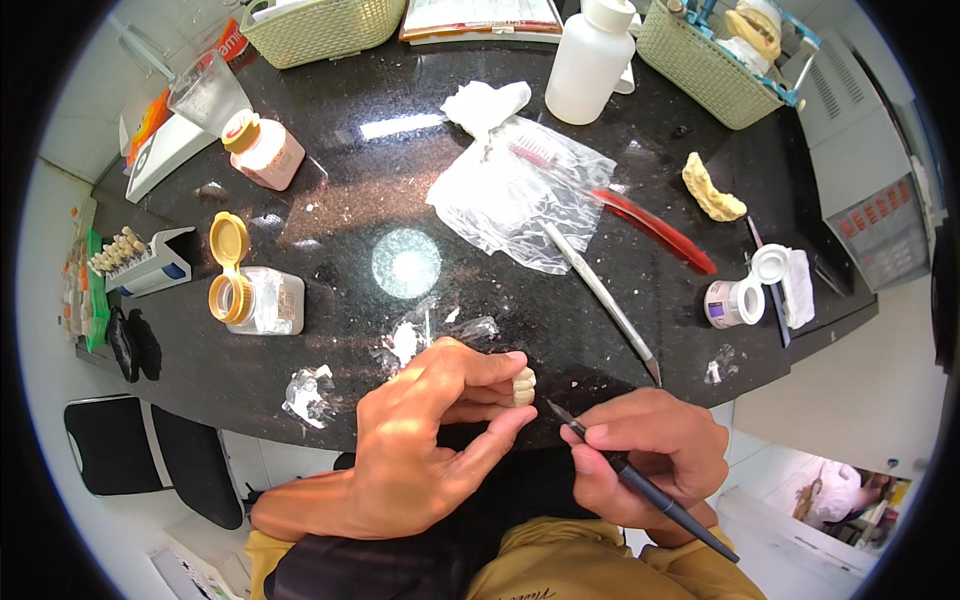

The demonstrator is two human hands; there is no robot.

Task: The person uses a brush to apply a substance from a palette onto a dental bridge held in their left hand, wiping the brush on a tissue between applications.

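Between the thumb and fingers of my left hand is a small cream dental piece shaped like a short row of teeth, raised just over the table's near edge. My right hand grips a slim, dark, pen-shaped tool like a pencil. Its pointed tip faces the dental piece, with a small gap between them. Past the right hand, a silver-handled knife lies slanting on the table, blade end nearest me. White scraps and crumpled clear film are scattered beside the left hand.
The dark stone table holds a plastic bag, a red-handled brush, and a cream dental cast. Around them stand a white bottle, a pink-filled jar, an uncapped yellow-lidded jar, and a small white tub.
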